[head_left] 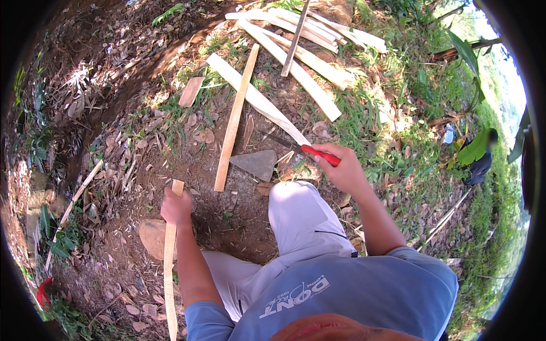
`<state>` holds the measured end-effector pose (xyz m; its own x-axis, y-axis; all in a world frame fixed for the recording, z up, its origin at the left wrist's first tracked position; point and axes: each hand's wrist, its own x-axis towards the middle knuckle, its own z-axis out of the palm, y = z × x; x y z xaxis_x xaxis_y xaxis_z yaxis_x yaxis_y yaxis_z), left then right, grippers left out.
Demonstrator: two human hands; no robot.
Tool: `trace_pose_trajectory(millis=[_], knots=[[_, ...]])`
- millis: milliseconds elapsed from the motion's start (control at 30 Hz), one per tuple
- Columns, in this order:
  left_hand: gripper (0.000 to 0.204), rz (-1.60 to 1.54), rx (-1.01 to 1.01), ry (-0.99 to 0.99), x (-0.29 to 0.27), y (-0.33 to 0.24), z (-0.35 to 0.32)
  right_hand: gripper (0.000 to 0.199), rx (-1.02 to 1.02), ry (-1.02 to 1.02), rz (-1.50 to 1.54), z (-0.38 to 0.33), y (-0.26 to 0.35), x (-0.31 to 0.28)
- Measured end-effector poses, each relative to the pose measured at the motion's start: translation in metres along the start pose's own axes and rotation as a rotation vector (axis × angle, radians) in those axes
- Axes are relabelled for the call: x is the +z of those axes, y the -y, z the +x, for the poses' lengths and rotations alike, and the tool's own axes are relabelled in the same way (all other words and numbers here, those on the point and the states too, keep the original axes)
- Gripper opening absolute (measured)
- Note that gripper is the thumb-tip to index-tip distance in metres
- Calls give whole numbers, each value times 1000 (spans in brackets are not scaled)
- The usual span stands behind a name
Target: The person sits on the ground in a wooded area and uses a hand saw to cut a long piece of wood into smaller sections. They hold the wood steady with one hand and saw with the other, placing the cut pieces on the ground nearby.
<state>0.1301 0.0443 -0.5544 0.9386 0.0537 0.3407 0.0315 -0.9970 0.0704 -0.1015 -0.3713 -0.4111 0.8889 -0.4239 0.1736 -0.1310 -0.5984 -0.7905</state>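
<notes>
My left hand (177,207) is closed round a narrow, pale wooden strip (169,273) near its upper end. The strip hangs down past my left forearm to the lower edge of the view. In my right hand (343,167) is a knife (321,154) with a red handle, my fingers wrapped round it. Its dark, thin blade points to the left, over the near end of a pale wooden slat (259,101) on the ground. A flat grey stone (256,165) lies between my hands, beside a longer light-brown slat (236,119).
Several pale slats (307,85) lie piled at the far side, with a dark stick (295,40) across them. A rounded brown stone (153,238) sits beside my left forearm. Grass and plants border the right. Another person (480,165) in dark clothing is farther off there.
</notes>
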Motion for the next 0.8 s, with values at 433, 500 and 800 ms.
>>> trace_pose_trajectory(millis=[433, 500, 800], knots=[[36, -25, -28, 39, -3, -1, 0, 32, 45, -42, -8, -4, 11, 1], [36, -14, -29, 44, -3, -2, 0, 32, -7, -59, -25, -5, 7, 6], [33, -9, -14, 10, -1, -1, 0, 31, 62, 46, -31, -11, 22, 4]])
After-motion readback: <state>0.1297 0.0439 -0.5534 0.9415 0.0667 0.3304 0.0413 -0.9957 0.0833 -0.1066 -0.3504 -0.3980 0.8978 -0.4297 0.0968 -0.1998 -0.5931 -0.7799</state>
